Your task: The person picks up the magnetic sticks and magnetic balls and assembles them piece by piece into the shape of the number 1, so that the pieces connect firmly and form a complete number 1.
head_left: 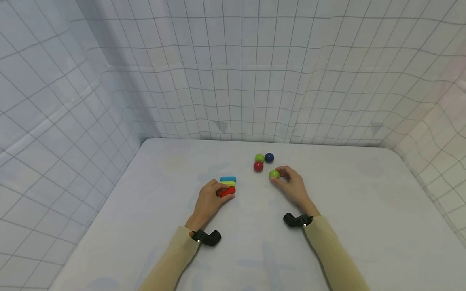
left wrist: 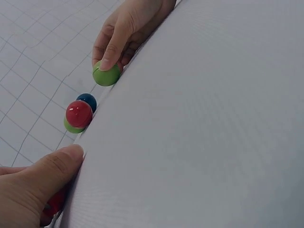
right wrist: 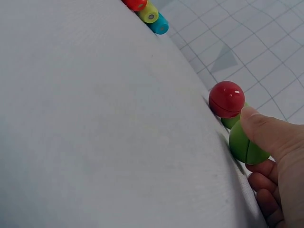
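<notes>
My left hand (head_left: 208, 202) pinches a short red stick (head_left: 228, 191) with rounded ends, set at a slant on the white table. Just beyond it lie a matching yellow stick (head_left: 229, 183) and a blue stick (head_left: 228, 178), side by side. In the left wrist view the thumb covers most of the red stick (left wrist: 56, 203). My right hand (head_left: 294, 189) holds a glossy green ball (head_left: 274, 174) between thumb and fingers; a seam runs round the ball (right wrist: 246, 145) in the right wrist view. Close by sit a red ball (head_left: 258, 166), a second green ball (head_left: 259, 157) and a dark blue ball (head_left: 269, 157).
The white table (head_left: 251, 230) reaches out under both forearms. White grid-patterned curtains (head_left: 240, 81) hang behind it and along both sides. A black strap with a camera (head_left: 209, 237) is worn on the left wrist, another black strap (head_left: 298, 220) on the right.
</notes>
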`<action>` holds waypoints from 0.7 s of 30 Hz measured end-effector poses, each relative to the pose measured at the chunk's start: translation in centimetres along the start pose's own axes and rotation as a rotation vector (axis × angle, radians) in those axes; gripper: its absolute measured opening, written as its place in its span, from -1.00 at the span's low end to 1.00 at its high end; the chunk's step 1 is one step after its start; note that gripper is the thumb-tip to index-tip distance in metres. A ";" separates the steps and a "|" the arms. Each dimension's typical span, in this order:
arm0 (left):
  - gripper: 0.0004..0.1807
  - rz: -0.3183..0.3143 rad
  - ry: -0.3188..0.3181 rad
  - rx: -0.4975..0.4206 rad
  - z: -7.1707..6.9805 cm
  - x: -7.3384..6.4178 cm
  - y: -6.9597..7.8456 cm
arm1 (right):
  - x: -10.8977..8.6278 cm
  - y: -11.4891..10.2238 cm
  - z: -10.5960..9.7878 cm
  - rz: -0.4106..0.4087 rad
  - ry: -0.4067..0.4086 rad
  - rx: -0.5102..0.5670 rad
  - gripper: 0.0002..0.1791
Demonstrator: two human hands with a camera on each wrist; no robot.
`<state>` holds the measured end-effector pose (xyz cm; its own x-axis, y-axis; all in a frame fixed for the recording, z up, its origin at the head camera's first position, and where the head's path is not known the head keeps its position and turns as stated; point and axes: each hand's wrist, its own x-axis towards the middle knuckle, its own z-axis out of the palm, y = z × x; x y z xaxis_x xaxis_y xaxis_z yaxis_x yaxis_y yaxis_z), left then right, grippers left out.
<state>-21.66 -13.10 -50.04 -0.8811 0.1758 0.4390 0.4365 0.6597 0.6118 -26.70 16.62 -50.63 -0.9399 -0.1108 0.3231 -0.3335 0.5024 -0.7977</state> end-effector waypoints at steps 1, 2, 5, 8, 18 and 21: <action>-0.67 0.002 -0.003 0.000 0.0 0.0 0.0 | 0.0 0.0 0.0 -0.005 0.000 -0.002 -0.57; -0.67 0.005 -0.008 0.001 0.0 0.0 0.0 | 0.0 -0.1 0.0 -0.005 0.000 -0.001 -0.57; -0.66 0.012 -0.027 0.030 0.1 0.0 0.1 | -0.1 -0.1 0.0 0.005 -0.001 -0.001 -0.57; -0.66 0.028 -0.039 0.070 0.3 -0.1 0.4 | -0.2 0.0 -0.1 0.012 0.000 0.002 -0.57; -0.69 0.139 -0.029 0.098 1.4 0.0 2.1 | -0.1 -0.1 0.0 -0.014 -0.003 0.013 -0.58; -0.69 0.136 -0.027 0.105 1.8 0.0 2.6 | -0.1 -0.2 0.0 -0.017 -0.002 0.013 -0.58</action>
<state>-20.87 -10.08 -49.59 -0.8203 0.2877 0.4944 0.5321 0.7007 0.4752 -26.54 16.55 -50.46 -0.9343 -0.1209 0.3355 -0.3501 0.4891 -0.7989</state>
